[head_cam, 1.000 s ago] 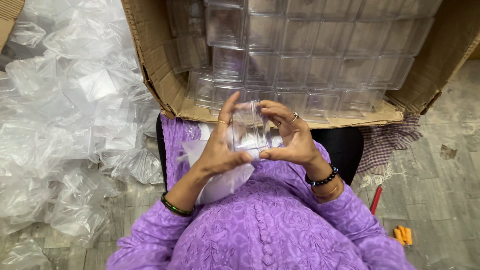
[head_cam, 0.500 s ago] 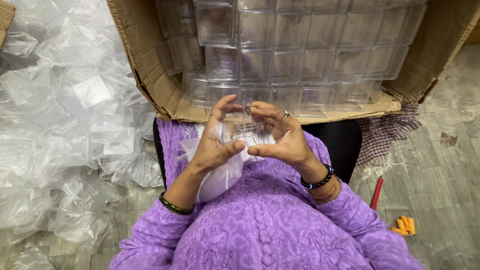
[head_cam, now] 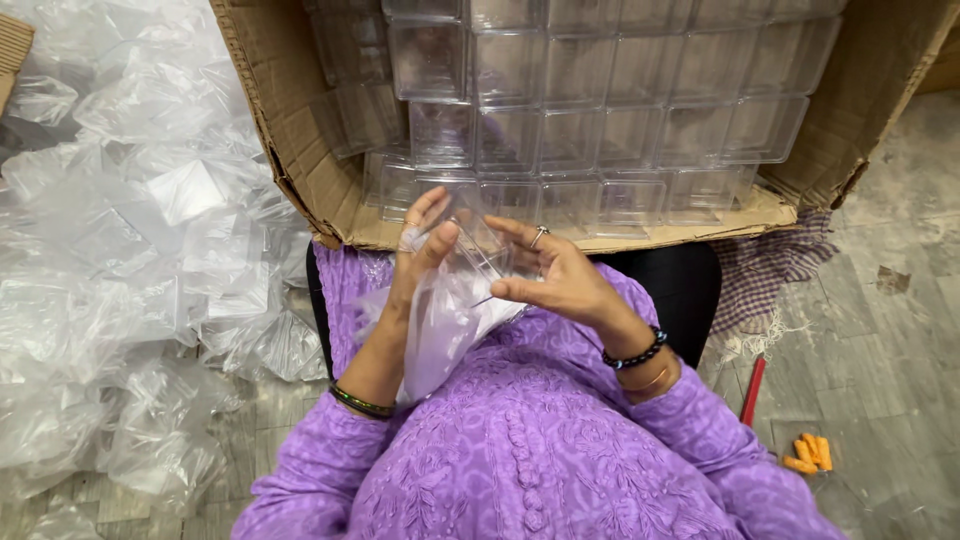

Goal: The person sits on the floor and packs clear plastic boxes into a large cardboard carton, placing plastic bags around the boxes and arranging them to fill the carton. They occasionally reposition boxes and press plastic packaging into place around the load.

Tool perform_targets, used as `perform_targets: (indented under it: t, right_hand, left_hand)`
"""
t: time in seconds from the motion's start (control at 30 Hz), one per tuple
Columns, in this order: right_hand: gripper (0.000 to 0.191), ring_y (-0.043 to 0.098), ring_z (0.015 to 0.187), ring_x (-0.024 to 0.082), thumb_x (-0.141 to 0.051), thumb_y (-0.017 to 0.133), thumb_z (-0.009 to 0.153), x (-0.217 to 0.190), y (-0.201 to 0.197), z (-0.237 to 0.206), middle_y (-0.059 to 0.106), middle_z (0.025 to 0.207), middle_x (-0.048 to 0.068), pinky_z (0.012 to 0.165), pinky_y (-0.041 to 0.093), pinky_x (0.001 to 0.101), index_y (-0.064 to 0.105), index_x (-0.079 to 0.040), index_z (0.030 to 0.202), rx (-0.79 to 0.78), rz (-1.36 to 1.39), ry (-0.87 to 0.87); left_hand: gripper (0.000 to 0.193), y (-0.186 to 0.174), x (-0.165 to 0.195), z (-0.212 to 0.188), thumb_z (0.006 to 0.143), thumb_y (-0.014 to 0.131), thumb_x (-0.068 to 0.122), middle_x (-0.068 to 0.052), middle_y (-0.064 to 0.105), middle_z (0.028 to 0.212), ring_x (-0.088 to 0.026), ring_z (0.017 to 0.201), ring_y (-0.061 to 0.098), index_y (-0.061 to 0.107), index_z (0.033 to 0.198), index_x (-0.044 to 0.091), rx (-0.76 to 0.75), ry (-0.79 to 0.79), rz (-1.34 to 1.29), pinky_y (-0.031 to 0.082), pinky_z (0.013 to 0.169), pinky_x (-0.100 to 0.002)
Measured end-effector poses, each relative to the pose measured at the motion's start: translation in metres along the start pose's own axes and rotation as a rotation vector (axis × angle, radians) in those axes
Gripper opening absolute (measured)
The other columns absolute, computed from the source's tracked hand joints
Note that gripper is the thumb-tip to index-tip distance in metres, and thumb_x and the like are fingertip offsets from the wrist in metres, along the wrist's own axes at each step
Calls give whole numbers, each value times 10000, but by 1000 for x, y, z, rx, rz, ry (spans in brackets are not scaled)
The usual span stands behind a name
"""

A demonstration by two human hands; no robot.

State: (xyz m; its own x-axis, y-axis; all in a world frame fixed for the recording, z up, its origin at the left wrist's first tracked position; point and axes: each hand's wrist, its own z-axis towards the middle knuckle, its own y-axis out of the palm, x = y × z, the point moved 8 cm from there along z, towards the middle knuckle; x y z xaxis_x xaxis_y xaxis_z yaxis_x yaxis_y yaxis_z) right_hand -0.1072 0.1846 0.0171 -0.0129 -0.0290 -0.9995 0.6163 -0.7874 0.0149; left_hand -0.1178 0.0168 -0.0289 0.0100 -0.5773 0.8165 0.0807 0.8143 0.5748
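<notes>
Both hands met over the lap in front of a cardboard carton (head_cam: pixel 300 170) stacked with clear plastic boxes (head_cam: pixel 600 120). Left hand (head_cam: pixel 420 250) had its fingers loosely curled, pinching the mouth of a thin plastic bag (head_cam: pixel 440 325) against a clear box (head_cam: pixel 480 245). Right hand (head_cam: pixel 560 280), fingers spread fairly wide, cradled that box from the other side.

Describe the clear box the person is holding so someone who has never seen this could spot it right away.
Start at the big cardboard carton packed with rows of clear plastic boxes. Just below its front edge, above the purple-clad lap, the left hand and right hand hold one clear box. Unlike the stacked ones, it is out of the carton, with a thin plastic bag hanging under it.
</notes>
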Motion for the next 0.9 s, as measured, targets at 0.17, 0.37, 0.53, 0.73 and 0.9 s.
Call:
perform_targets:
  t: [0.17, 0.37, 0.53, 0.73, 0.9]
  right_hand:
    - [811, 535, 1354, 240, -193, 853, 855, 20, 20, -10, 561, 1457, 127, 1187, 399, 416, 456, -4, 1536, 99, 36, -53]
    - [745, 588, 1332, 279, -186, 722, 944, 61, 26, -30, 542, 1462, 183, 1136, 473, 444, 286, -118, 1545, 8, 603, 114]
    - [735, 681, 1140, 315, -95, 738, 954, 87, -29, -57, 571, 1374, 204, 1005, 552, 454, 329, -60, 1564, 72, 628, 49]
    - [535, 647, 1133, 162, -47, 740, 1011, 74, -265, -168, 642, 1251, 84, 1001, 558, 309, 421, -93, 1438, 1074, -205, -300]
    - [514, 612, 1211, 205, -146, 784, 1002, 107, -295, -166, 651, 1253, 116, 1066, 481, 349, 459, -77, 1395, 932, -490, -265]
  left_hand:
    - [940, -16, 0, -14, 859, 786, 507, -157, 474, 1467, -233, 1293, 531, 375, 1566, 43, 75, 41, 238, 477, 1037, -336]
    - [1102, -4, -20, -33, 775, 900, 482, -191, 586, 1395, -132, 847, 490, 341, 1614, 40, -201, -7, -142, 426, 730, -282]
    - [844, 4, -11, -26, 857, 849, 320, -156, 634, 1419, -203, 1303, 609, 450, 1542, 32, -282, 155, 609, 480, 1090, -366]
    - [377, -88, 50, 2, 929, 746, 193, -151, 751, 1101, -301, 1017, 729, 707, 1257, 11, 371, 66, 1181, 571, 886, -402]
    - [555, -112, 27, 37, 802, 767, 211, -314, 692, 1092, -422, 1041, 686, 671, 1293, -30, 303, 20, 1519, 527, 907, -462]
